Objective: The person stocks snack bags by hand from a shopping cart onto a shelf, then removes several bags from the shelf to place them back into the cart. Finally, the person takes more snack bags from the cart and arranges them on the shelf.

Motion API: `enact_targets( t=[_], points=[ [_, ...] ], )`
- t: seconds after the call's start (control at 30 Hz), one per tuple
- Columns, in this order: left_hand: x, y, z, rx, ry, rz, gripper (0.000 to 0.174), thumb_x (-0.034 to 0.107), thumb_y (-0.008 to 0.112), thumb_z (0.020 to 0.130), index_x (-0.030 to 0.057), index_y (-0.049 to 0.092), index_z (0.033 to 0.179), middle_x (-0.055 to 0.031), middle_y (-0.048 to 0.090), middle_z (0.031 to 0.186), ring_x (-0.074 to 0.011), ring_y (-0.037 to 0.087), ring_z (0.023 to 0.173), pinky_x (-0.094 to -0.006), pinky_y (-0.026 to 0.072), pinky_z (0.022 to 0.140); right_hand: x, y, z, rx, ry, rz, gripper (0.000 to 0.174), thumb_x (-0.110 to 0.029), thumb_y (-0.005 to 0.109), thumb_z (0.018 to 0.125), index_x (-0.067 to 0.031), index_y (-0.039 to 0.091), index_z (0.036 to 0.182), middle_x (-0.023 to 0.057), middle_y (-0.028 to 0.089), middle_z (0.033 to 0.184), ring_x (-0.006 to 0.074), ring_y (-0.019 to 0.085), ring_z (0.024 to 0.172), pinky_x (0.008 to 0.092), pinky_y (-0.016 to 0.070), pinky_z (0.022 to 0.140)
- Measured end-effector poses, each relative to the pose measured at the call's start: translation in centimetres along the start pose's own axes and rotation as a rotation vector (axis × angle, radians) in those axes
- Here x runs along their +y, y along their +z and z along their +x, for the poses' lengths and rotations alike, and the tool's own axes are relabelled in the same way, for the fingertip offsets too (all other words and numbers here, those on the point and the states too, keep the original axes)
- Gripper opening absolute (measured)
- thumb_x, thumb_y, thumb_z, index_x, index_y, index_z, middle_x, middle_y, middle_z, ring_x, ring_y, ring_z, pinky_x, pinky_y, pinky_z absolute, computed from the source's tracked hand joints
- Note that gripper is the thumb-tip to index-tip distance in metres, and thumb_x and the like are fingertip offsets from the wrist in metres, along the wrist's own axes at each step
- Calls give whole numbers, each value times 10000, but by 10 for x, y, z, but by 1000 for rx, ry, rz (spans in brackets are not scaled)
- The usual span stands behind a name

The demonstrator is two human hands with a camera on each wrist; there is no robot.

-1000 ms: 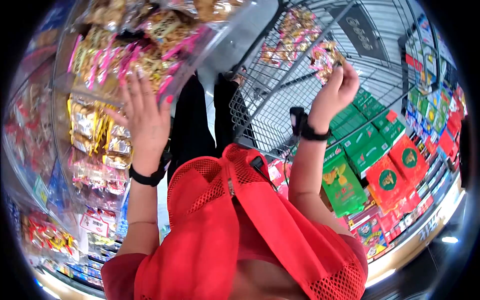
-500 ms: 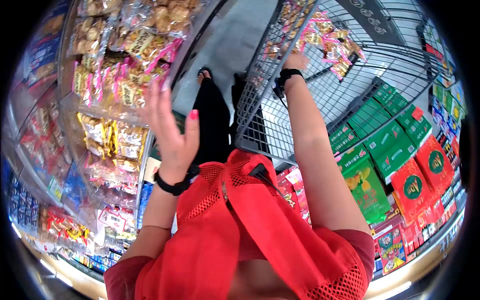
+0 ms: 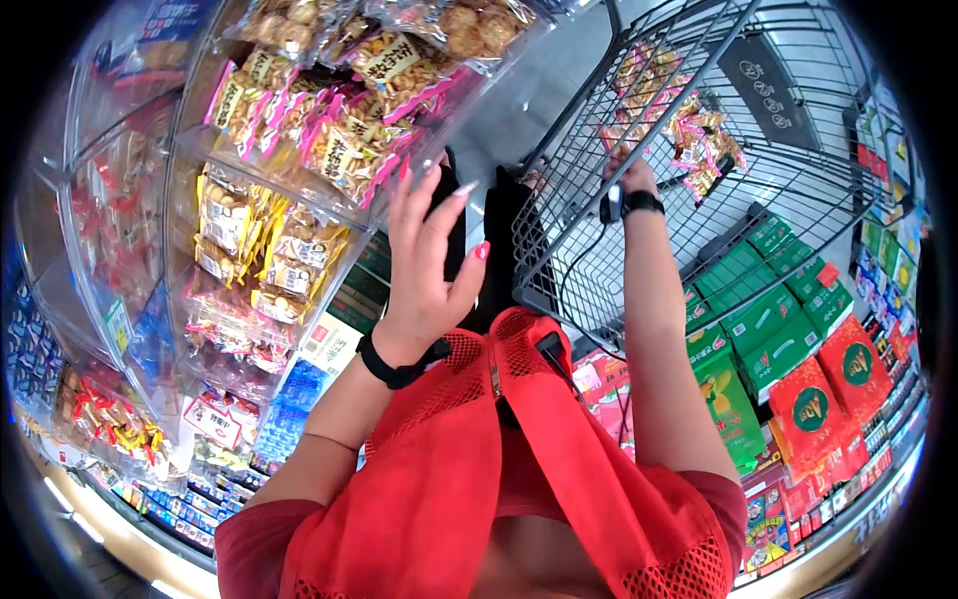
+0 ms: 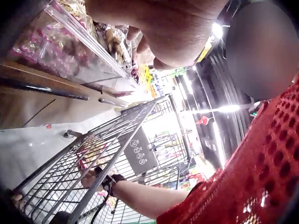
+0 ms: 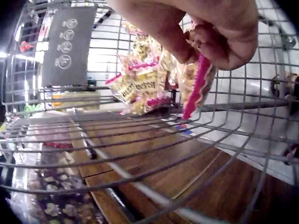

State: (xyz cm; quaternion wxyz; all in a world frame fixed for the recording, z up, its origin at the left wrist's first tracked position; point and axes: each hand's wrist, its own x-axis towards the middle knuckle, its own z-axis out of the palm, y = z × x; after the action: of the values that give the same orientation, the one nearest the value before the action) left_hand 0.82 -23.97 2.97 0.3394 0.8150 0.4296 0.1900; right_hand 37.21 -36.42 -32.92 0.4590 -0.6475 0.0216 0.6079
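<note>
In the right wrist view, my right hand (image 5: 210, 32) pinches the top of a clear snack bag (image 5: 191, 86) with a pink crimped edge. It is down inside the wire shopping cart (image 3: 559, 235), near the cart's left side. Beside it lie several similar pink-edged snack bags (image 5: 142, 86), which the head view shows spread along the cart. My left hand (image 3: 424, 275) holds nothing; its fingers are extended and spread, just right of the shelf bin's front. Pink-edged bags (image 3: 349, 150) of the same look fill that bin.
Below the bin hang yellow-edged snack packs (image 3: 235, 225). Green boxes (image 3: 768, 329) and red gift bags (image 3: 798, 409) are stacked to the right of the cart. A grey sign panel (image 3: 763, 90) is fixed at the cart's far end.
My left hand has come off the bin's bags and moved right. My right hand, raised over the cart a second ago, has gone down inside it on the left side.
</note>
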Motion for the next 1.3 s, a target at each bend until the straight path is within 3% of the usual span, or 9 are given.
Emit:
enact_targets(
  t=[0.13, 0.37, 0.57, 0.67, 0.8, 0.87, 1.03, 1.13, 1.3],
  points=[
    [-17, 1, 19, 327, -289, -809, 346, 39, 561, 890, 19, 497, 1230, -277, 207, 1531, -340, 194, 1452, -454, 227, 1131, -53, 24, -104, 552, 251, 294, 216, -298, 592, 919, -91, 563, 975, 19, 510, 778, 175, 456, 581, 308, 391, 496],
    [-29, 15, 75, 224, -358, -348, 309, 168, 632, 831, 55, 501, 1086, -442, 246, 1408, -560, 140, 1386, -540, 163, 1139, -84, 36, -213, 533, -322, 675, 154, -224, 604, 927, -139, 514, 836, -48, 460, 679, 109, 363, 534, 272, 310, 530],
    [-23, 16, 70, 252, -294, -400, 392, 121, 648, 831, 34, 473, 1171, -391, 359, 1339, -531, 271, 1338, -532, 251, 1092, -153, 170, -266, 737, -1065, 98, 169, -154, 576, 948, -25, 514, 1036, 53, 617, 888, 115, 546, 663, 240, 445, 588],
    [-11, -20, 54, 317, -172, -459, 366, 125, 622, 889, 9, 467, 1200, -306, 424, 1338, -439, 419, 1285, -499, 338, 1050, -162, 236, -291, 608, -1305, -432, 206, -141, 571, 955, 21, 544, 1079, 139, 638, 1089, 162, 631, 856, 268, 518, 749],
    [-24, -44, 27, -237, -721, -1816, 510, 417, 432, 1014, 3, 451, 1310, -149, 546, 1281, -218, 589, 1138, -352, 501, 907, -148, 266, -285, -116, -1436, -735, 155, -9, 644, 812, -16, 628, 966, 215, 580, 1235, 313, 584, 1105, 394, 476, 933],
    [-19, -63, 25, -139, -605, -1822, 510, 382, 461, 1012, 4, 419, 1350, -88, 578, 1230, -163, 587, 1099, -324, 480, 952, -165, 300, -278, -284, -1625, -937, 266, -38, 668, 739, -46, 634, 1003, 184, 590, 1218, 340, 600, 1040, 403, 504, 860],
    [-47, -62, 16, 36, -596, -1508, 411, 90, 613, 936, -3, 446, 1299, -83, 568, 1244, -144, 563, 1121, -305, 469, 967, -140, 336, -268, -266, -1235, -707, 435, 86, 526, 847, -44, 505, 1261, 180, 523, 1307, 367, 520, 1213, 423, 443, 994],
    [-52, -62, 14, 92, -542, -1431, 393, 90, 634, 923, -16, 465, 1262, -87, 584, 1219, -147, 578, 1099, -298, 486, 941, -131, 342, -283, -305, -579, -238, 426, -132, 509, 984, -31, 379, 1377, 156, 436, 1379, 248, 469, 1263, 407, 402, 1039],
    [-50, -85, 16, -102, -486, -1132, 387, 52, 665, 890, -9, 499, 1234, -68, 624, 1141, -129, 610, 1025, -284, 516, 883, -125, 322, -280, -484, -477, -147, 581, -307, 588, 953, -24, 349, 1401, 127, 430, 1362, 190, 492, 1177, 348, 429, 989]
  ],
)
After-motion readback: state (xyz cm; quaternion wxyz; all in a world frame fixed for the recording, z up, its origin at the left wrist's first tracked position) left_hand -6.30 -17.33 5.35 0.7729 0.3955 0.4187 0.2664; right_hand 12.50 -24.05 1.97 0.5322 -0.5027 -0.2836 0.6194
